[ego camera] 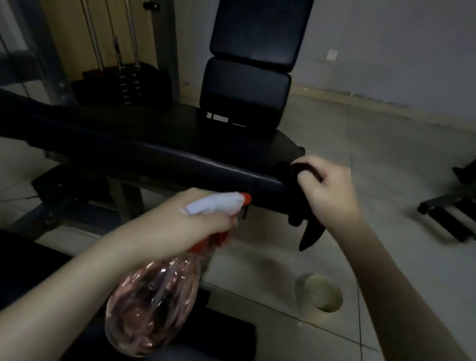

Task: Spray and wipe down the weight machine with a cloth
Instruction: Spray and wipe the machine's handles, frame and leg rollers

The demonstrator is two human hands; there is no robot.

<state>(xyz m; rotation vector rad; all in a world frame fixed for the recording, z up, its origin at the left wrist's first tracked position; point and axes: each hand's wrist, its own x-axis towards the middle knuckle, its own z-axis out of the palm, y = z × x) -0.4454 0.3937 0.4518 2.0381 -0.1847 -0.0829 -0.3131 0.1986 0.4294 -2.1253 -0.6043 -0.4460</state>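
Dark cloth [303, 179] draped over black padded bench [153, 146] end; clear spray bottle [155, 299] tilted

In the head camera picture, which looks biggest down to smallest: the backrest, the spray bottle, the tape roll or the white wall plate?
1. backrest
2. spray bottle, which is nearest the camera, so it may only look this big
3. tape roll
4. white wall plate
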